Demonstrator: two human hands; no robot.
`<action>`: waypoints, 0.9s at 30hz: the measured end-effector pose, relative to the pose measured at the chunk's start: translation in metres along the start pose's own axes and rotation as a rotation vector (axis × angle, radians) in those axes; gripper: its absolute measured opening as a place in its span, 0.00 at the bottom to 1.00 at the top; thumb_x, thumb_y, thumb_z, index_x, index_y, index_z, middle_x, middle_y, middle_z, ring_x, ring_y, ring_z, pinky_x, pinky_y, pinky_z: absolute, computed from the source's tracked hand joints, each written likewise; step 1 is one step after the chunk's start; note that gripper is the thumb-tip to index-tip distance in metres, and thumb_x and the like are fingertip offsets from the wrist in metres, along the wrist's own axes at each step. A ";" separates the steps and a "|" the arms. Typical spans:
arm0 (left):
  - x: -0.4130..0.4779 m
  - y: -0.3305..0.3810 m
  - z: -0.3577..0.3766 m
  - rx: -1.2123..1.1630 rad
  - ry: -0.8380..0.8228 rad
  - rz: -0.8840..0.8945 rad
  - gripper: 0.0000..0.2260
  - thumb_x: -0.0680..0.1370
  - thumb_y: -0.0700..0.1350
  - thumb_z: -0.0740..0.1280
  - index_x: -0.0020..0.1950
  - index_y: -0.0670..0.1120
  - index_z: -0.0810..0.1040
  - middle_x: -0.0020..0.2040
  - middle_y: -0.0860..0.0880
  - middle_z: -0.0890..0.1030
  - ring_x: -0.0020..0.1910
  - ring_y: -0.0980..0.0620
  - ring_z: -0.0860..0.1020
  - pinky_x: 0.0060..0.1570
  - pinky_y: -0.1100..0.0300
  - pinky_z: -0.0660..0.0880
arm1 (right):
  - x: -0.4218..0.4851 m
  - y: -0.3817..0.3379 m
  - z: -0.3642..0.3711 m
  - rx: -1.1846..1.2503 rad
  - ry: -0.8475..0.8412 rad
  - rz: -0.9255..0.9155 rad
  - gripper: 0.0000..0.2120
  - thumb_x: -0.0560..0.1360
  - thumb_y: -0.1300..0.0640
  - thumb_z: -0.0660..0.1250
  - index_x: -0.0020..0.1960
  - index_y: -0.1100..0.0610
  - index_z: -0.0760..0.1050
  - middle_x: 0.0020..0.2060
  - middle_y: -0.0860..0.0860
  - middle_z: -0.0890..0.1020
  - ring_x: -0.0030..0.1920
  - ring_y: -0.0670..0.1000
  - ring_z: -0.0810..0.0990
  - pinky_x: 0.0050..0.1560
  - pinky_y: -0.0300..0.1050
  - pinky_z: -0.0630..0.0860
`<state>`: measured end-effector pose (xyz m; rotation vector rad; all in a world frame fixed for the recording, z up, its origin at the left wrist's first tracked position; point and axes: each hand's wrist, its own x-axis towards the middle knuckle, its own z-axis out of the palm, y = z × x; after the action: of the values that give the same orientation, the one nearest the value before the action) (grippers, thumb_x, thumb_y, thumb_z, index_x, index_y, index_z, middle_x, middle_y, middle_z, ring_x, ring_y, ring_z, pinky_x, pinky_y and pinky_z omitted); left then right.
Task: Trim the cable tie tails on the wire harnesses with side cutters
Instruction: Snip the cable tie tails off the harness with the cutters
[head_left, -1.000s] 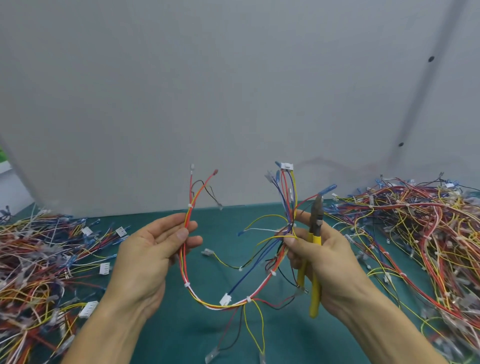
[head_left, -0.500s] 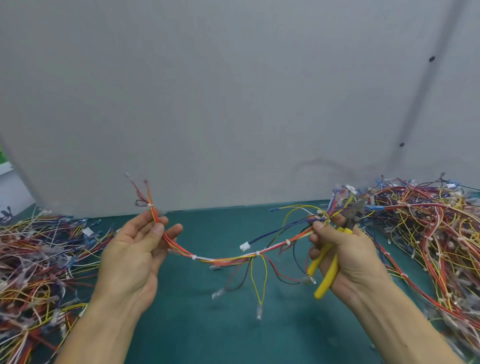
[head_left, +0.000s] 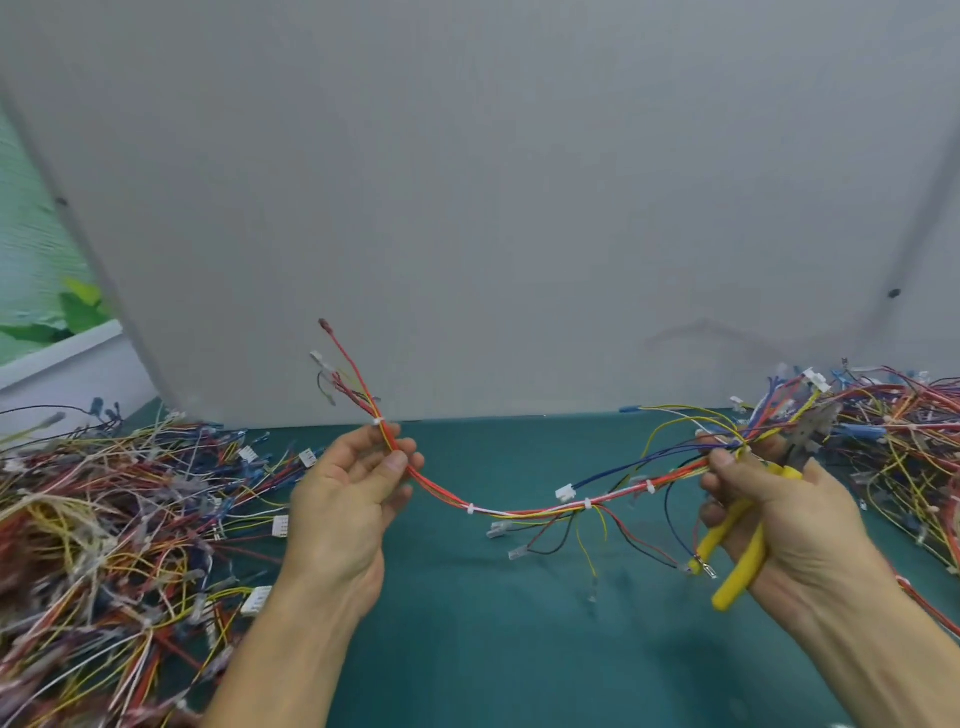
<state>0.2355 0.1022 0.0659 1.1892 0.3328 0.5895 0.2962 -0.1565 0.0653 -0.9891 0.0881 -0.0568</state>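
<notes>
Above the mat (head_left: 467, 649), left hand (head_left: 343, 509) pinches the harness (head_left: 519, 512); right hand (head_left: 779, 519) grips harness and cutters (head_left: 743, 566) (head blurred).

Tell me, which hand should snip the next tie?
Probably the right hand: it grips the yellow side cutters. The left hand only pinches the wire harness, so it can steady it.

- Your left hand (head_left: 353, 499) pinches one end of the harness (head_left: 519, 512), left of centre, above the table (head_left: 493, 649).
- Your right hand (head_left: 779, 514) holds the other end, right of centre, with the side cutters (head_left: 748, 564) in the same palm.
- The harness sags between your hands, with branch wires hanging below it.
- The left pile (head_left: 104, 519) lies on the table beside your left hand.
- The right pile (head_left: 893, 431) lies right of and behind your right hand.
- A panel (head_left: 467, 208) stands behind the table.
</notes>
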 end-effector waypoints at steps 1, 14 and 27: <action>0.000 0.000 0.000 0.005 0.000 0.002 0.13 0.77 0.30 0.63 0.46 0.48 0.79 0.39 0.52 0.84 0.42 0.53 0.82 0.48 0.55 0.74 | 0.000 0.000 0.000 0.006 -0.005 0.003 0.15 0.74 0.72 0.63 0.43 0.52 0.68 0.35 0.52 0.78 0.27 0.46 0.77 0.24 0.35 0.68; 0.000 -0.004 -0.001 0.067 -0.027 0.021 0.12 0.76 0.30 0.64 0.49 0.46 0.79 0.37 0.52 0.84 0.34 0.57 0.81 0.46 0.54 0.76 | -0.010 0.004 0.009 -0.161 -0.087 -0.021 0.15 0.70 0.71 0.69 0.53 0.56 0.75 0.34 0.54 0.82 0.29 0.47 0.77 0.29 0.40 0.69; -0.003 -0.026 0.006 0.165 -0.098 -0.173 0.06 0.76 0.35 0.67 0.48 0.44 0.81 0.39 0.50 0.85 0.35 0.54 0.81 0.45 0.53 0.76 | -0.016 -0.034 0.007 -0.235 0.013 -0.326 0.12 0.72 0.66 0.71 0.50 0.53 0.76 0.33 0.52 0.80 0.31 0.49 0.76 0.29 0.38 0.69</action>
<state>0.2426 0.0897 0.0437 1.3276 0.4017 0.3574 0.2812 -0.1681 0.0980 -1.2314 -0.0565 -0.3582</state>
